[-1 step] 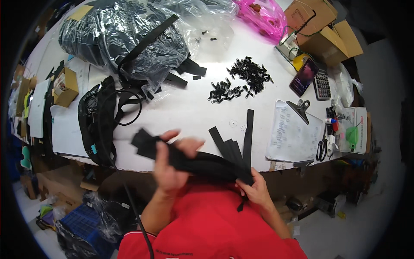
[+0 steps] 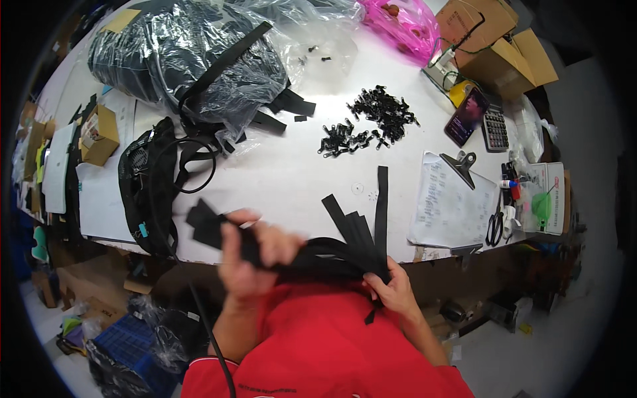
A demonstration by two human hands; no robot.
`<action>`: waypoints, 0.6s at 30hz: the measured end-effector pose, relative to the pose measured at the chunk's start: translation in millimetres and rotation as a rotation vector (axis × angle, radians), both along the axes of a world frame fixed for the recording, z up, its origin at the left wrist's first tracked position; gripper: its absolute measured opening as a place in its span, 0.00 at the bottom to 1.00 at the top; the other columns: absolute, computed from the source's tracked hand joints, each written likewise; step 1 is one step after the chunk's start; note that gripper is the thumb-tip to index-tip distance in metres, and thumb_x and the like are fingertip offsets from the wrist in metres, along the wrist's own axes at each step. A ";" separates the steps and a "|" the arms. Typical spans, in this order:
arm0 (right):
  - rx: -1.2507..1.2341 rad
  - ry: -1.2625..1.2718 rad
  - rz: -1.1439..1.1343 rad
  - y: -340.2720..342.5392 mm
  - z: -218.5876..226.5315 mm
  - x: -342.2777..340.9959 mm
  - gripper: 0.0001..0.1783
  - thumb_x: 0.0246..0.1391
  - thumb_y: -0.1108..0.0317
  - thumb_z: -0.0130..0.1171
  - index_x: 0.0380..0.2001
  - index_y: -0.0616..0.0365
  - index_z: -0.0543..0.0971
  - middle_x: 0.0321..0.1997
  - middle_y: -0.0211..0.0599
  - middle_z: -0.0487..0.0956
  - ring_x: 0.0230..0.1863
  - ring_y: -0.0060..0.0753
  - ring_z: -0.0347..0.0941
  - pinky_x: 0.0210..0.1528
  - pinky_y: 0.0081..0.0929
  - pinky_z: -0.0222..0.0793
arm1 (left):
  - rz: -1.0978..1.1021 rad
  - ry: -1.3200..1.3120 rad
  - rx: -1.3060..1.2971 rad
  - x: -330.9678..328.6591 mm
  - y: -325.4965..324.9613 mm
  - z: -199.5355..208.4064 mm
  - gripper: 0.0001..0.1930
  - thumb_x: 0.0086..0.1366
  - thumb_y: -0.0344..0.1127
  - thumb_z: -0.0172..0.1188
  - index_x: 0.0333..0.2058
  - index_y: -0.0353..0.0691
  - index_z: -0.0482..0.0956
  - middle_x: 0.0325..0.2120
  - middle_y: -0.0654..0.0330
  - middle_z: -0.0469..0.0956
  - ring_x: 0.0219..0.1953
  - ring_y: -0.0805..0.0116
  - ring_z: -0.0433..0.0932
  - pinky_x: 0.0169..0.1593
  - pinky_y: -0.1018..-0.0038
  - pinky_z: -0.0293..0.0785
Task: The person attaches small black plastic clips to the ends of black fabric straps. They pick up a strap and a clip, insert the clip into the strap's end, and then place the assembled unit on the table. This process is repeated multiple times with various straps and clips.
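Note:
A bundle of black fabric strips (image 2: 332,251), which look like zipper tape, stretches between my two hands at the table's front edge. My left hand (image 2: 255,255), slightly blurred, is closed round the bundle near its left end. That end fans out past my fingers. My right hand (image 2: 391,288) pinches the strips at the right, thumb on top. From there several flat ends stick up over the white table (image 2: 265,172). Farther back lies a pile of small black zipper sliders (image 2: 381,116).
A plastic-wrapped black bundle (image 2: 192,63) stands back left, near a black mesh item (image 2: 142,186). On the right are a clipboard (image 2: 444,205), scissors (image 2: 494,229), a phone (image 2: 466,118), a calculator (image 2: 495,129) and a cardboard box (image 2: 511,66). A pink bag (image 2: 401,30) lies at the back.
My left hand has moved a little to the left along the bundle, its fingers closing more round it. The strips between my hands now show as separate loops. My right hand has stayed in place.

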State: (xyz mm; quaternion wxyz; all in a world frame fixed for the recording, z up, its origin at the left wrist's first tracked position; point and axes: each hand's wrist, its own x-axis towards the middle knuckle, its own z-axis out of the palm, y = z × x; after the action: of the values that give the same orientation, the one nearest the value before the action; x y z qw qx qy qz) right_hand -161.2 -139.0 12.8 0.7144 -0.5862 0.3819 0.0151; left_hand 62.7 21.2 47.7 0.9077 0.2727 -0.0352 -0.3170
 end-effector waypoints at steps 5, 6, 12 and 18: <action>0.058 -0.014 -0.070 -7.5 -1.7 -6.7 0.09 0.66 0.69 0.57 0.45 0.62 0.75 0.28 0.31 0.79 0.19 0.15 0.68 0.22 0.17 0.66 | -0.579 -0.070 0.012 22.6 59.7 14.2 0.26 0.78 0.53 0.37 0.47 0.33 0.72 0.16 0.65 0.65 0.15 0.76 0.61 0.22 0.76 0.69; 0.073 -0.029 -0.083 -6.7 1.8 -4.5 0.09 0.66 0.69 0.57 0.45 0.62 0.76 0.29 0.30 0.79 0.19 0.15 0.68 0.22 0.17 0.66 | -0.701 0.014 0.180 15.4 58.9 2.8 0.26 0.78 0.52 0.40 0.47 0.32 0.74 0.17 0.65 0.67 0.16 0.78 0.60 0.22 0.76 0.66; 0.123 -0.047 -0.100 10.5 18.6 7.4 0.09 0.66 0.69 0.56 0.45 0.62 0.78 0.32 0.30 0.81 0.23 0.17 0.73 0.26 0.18 0.71 | -0.615 0.342 0.521 -59.7 -15.1 -36.3 0.21 0.76 0.46 0.50 0.52 0.31 0.73 0.28 0.63 0.73 0.16 0.82 0.56 0.21 0.79 0.60; 0.175 -0.016 -0.070 19.6 21.9 2.1 0.10 0.65 0.68 0.59 0.45 0.63 0.79 0.35 0.34 0.82 0.29 0.21 0.79 0.31 0.21 0.76 | -0.176 0.142 0.566 -60.4 -56.0 -52.4 0.13 0.76 0.42 0.52 0.38 0.39 0.78 0.23 0.67 0.71 0.18 0.81 0.63 0.24 0.78 0.63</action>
State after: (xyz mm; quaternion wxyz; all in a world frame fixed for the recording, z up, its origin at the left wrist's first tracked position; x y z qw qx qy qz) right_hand -159.0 -119.4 34.8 0.7659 -0.5081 0.3936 0.0187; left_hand 2.2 -34.8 -4.7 0.7648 0.4880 0.0949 -0.4099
